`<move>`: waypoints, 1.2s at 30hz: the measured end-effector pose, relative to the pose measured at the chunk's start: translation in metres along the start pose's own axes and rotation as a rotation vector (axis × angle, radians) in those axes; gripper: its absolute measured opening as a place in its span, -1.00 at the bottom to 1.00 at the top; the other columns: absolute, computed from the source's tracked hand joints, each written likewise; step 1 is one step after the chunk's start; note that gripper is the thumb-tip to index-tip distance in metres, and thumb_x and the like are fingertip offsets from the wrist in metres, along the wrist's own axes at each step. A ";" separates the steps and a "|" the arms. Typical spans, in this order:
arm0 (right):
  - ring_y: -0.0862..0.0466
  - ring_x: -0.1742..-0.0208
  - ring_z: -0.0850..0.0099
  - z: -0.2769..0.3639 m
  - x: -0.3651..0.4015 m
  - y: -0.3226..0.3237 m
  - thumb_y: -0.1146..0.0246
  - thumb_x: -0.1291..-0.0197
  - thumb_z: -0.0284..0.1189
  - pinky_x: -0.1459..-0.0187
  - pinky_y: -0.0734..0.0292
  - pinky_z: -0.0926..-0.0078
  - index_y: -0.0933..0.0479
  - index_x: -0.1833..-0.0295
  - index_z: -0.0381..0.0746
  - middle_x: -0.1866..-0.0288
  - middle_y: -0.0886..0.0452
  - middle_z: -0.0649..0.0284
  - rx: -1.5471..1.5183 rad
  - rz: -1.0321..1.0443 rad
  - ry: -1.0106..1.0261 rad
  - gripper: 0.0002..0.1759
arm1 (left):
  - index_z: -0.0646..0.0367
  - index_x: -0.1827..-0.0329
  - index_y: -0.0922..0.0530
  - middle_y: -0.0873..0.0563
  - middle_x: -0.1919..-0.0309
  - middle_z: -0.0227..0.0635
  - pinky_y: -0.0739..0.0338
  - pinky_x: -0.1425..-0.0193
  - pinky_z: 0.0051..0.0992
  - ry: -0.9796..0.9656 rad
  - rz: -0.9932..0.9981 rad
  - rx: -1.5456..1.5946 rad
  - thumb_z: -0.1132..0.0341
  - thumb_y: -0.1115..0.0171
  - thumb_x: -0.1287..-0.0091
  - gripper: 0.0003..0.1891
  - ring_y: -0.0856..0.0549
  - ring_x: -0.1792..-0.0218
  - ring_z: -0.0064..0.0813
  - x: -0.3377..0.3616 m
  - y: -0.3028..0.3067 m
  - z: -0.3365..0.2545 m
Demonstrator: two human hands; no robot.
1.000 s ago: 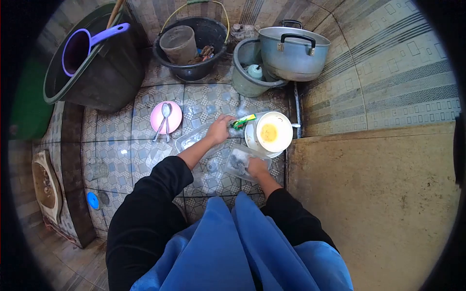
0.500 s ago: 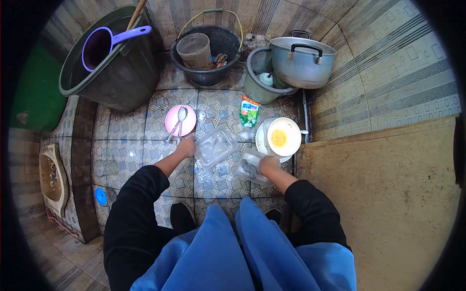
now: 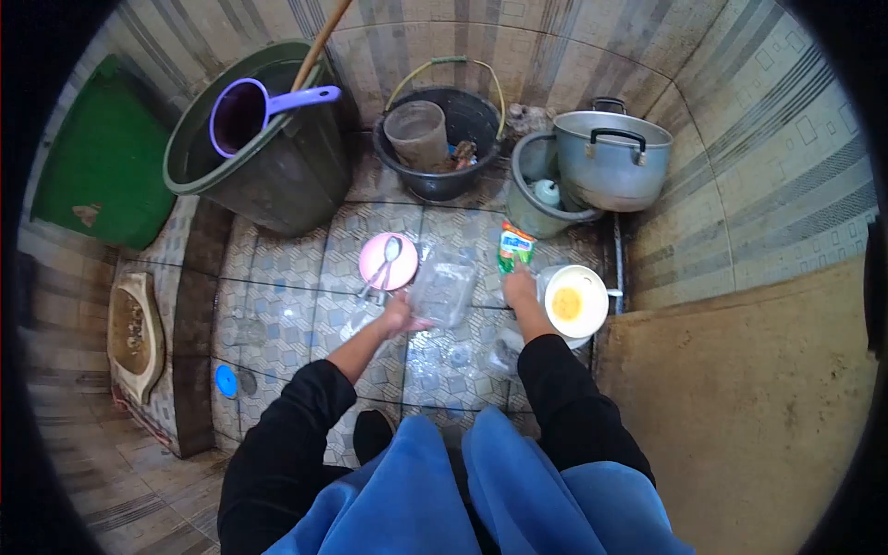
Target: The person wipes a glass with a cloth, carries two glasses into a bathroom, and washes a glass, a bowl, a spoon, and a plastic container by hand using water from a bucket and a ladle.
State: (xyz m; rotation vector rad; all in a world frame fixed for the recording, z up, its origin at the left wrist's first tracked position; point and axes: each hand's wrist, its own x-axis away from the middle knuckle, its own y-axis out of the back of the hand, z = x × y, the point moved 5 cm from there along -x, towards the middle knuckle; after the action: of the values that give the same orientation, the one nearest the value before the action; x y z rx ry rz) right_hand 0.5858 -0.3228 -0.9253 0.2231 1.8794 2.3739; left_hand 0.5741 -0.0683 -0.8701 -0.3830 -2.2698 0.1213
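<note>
My left hand [image 3: 400, 316] grips the near left edge of a clear plastic container [image 3: 446, 289], which is tilted over the tiles. Just beyond it is a pink plate [image 3: 377, 270] with spoons [image 3: 393, 248] lying across it. My right hand [image 3: 521, 289] has its fingers closed at the lower end of a green dish soap pouch [image 3: 515, 248]; the fingertips are partly hidden. Right of that hand, a white pot [image 3: 589, 319] with yellowish liquid rests on a plate. Another clear container [image 3: 505, 353] with something dark inside sits partly behind my right forearm.
A large dark bin [image 3: 287, 185] holds a purple dipper [image 3: 239, 120]. A black bucket [image 3: 444, 185] and a grey bucket [image 3: 532, 217] with a metal pot [image 3: 615, 171] stand along the back. A board [image 3: 740, 388] borders the right side; a blue lid [image 3: 226, 380] lies left.
My right hand has left the container with the dark thing and moved forward to the dish soap pouch. My left hand has shifted the clear container toward the pink plate. The view has shifted.
</note>
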 end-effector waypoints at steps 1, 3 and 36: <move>-0.49 0.08 0.13 0.000 -0.006 0.000 0.06 -0.02 -0.44 0.11 -0.41 0.24 -0.46 0.18 -0.25 -0.07 -0.33 -0.04 -0.016 -0.006 0.011 -0.73 | 0.30 -0.03 -0.22 -0.50 0.15 0.01 -0.63 0.37 -0.31 0.037 -0.019 0.000 0.54 0.20 -0.20 -0.69 -0.60 0.27 -0.07 0.000 0.002 0.004; -0.55 0.18 0.15 -0.007 -0.018 -0.011 0.08 -0.05 -0.44 0.15 -0.43 0.23 -0.50 0.30 -0.28 0.15 -0.50 -0.01 -0.056 0.104 -0.156 -0.75 | 0.32 -0.02 -0.16 -0.49 0.20 0.06 -0.63 0.35 -0.35 0.091 -0.012 0.052 0.54 0.20 -0.21 -0.70 -0.62 0.30 -0.12 -0.004 0.004 0.010; -0.53 0.35 0.26 0.119 0.141 0.059 -0.12 0.28 -0.55 0.46 -0.50 0.40 -0.49 0.63 -0.28 0.44 -0.46 0.13 -0.012 -0.014 0.343 -0.95 | 0.12 -0.13 -0.09 -0.41 0.15 0.04 -0.43 0.29 -0.11 -0.782 -0.519 -1.318 0.38 0.11 -0.14 -0.55 -0.55 0.33 0.03 0.006 -0.055 -0.143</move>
State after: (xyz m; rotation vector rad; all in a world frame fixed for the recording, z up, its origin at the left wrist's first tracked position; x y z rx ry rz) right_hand 0.4687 -0.1983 -0.8346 -0.2120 1.9889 2.5444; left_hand 0.6641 -0.1240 -0.7585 -0.4016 -2.8013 -1.8253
